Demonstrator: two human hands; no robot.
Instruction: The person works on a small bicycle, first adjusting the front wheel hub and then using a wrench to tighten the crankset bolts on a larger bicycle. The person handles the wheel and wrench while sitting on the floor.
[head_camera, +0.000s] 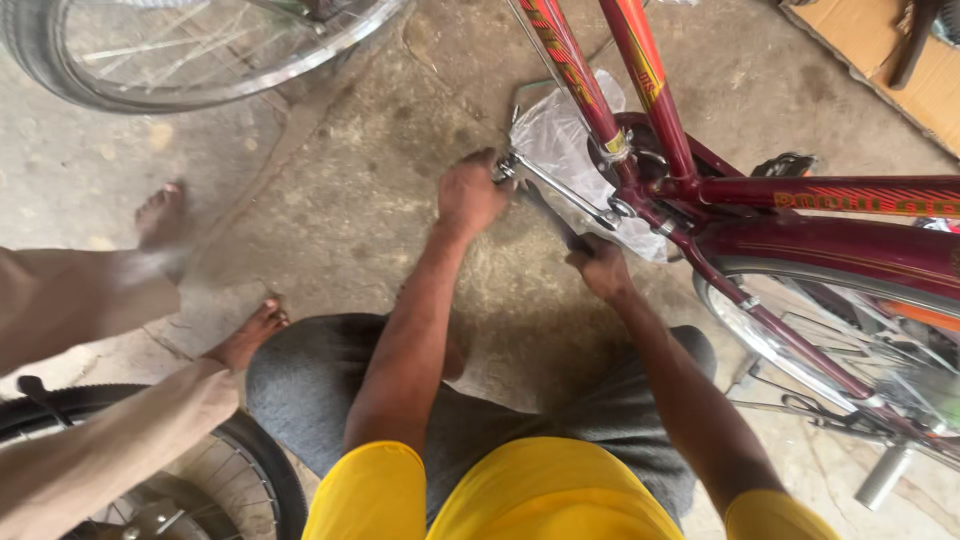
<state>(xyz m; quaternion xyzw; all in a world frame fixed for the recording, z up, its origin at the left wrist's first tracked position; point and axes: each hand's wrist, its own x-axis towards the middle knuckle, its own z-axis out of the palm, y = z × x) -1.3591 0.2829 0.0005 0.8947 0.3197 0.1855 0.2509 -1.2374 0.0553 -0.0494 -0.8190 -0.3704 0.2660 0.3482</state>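
While we crouch on the concrete floor (350, 200), our left hand (468, 195) is clenched on one end of a single wrench (560, 188) and our right hand (600, 268) grips a dark handle at the maroon frame (800, 195). We count three wheels, and two bare feet of another person at the left edge.

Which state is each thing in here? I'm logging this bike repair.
Left hand: closed on one end of the crank arm.
Right hand: closed on a dark handle.
Crank arm: fixed to the frame, angled.
Red bike frame: upright.
Plastic wrap: crumpled behind the crank.
Rear wheel: mounted.
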